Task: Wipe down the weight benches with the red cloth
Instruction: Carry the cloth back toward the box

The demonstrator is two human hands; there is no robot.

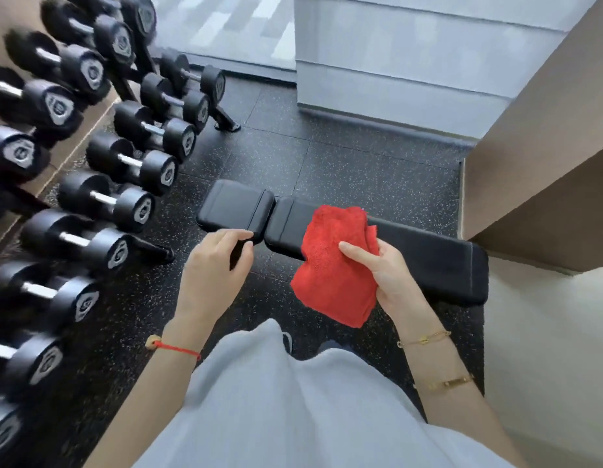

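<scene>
The black padded weight bench (pixel 428 255), flat on the speckled floor (pixel 327 157) with its long axis running left to right and its short seat pad nearest the dumbbell rack (pixel 91 163), lies under the right hand (pixel 384 271) gripping a bunched red cloth (pixel 330 265), while the left hand (pixel 215 265) hovers loosely curled at its near edge, and the dumbbell emblems are too blurred to read.

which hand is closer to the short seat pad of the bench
Left. The left hand is at the near edge of the short seat pad; the right hand holds the red cloth over the long pad.
</scene>
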